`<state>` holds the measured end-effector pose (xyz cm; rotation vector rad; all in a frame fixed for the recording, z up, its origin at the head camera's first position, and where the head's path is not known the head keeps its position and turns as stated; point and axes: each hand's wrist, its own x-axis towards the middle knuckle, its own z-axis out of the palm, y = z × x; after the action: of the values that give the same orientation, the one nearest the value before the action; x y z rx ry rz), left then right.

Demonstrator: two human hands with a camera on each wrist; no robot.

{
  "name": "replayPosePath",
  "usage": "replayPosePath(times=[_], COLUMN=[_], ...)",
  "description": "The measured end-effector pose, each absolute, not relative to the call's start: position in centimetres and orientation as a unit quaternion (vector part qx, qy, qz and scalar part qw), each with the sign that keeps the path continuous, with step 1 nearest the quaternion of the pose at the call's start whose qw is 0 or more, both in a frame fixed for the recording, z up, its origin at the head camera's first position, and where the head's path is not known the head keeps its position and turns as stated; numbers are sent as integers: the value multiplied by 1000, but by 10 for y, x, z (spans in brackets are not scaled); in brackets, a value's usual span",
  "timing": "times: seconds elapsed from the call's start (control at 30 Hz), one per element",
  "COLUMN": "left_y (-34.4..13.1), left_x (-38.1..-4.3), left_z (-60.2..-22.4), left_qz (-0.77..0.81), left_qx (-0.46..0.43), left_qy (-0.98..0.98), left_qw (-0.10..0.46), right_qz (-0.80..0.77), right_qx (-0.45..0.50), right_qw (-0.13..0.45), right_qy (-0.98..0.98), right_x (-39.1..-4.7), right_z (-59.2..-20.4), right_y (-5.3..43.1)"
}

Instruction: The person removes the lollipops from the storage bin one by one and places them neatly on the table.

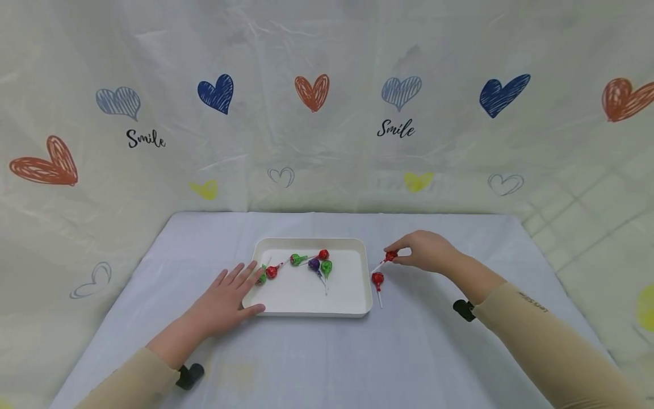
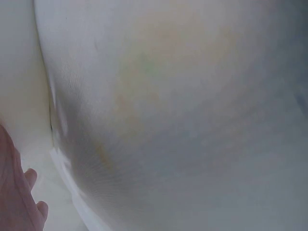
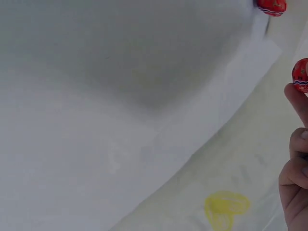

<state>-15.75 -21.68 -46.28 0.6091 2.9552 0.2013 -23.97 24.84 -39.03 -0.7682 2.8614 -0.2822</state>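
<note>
My right hand [image 1: 426, 251] pinches the head of a red-wrapped lollipop [image 1: 390, 256] between thumb and fingers, its white stick slanting down toward the tray's right edge. The right wrist view shows this same red lollipop [image 3: 299, 79] at the fingertips. A second red lollipop [image 1: 377, 278] lies on the table just right of the tray, stick pointing toward me. My left hand [image 1: 225, 304] is spread with straight fingers over the left edge of the white tray [image 1: 291, 300]. Its fingers partly cover a green lollipop [image 1: 261, 279] inside.
In the tray lie more lollipops: a red one [image 1: 272, 272] at left, a green one [image 1: 295, 259], and a cluster of red [image 1: 323, 255], purple [image 1: 314, 264] and green [image 1: 326, 267]. A white cloth covers the table [image 1: 317, 363]. Behind hangs a heart-printed curtain [image 1: 352, 159].
</note>
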Motion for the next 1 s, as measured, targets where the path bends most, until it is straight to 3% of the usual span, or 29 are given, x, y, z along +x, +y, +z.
replayPosePath(times=[0.27,1.0], left_y=[-218,-218], left_x=[-158,-158], left_z=[-463,-465], left_qz=[73,64], left_qx=[206,201], left_qy=[975,976], left_qw=[49,56], right_qz=[-99,-101], right_qx=[-283,-295], right_qw=[72,162], right_qy=[951,936], right_x=[-228,-221], right_z=[-392,-420], right_y=[274,268])
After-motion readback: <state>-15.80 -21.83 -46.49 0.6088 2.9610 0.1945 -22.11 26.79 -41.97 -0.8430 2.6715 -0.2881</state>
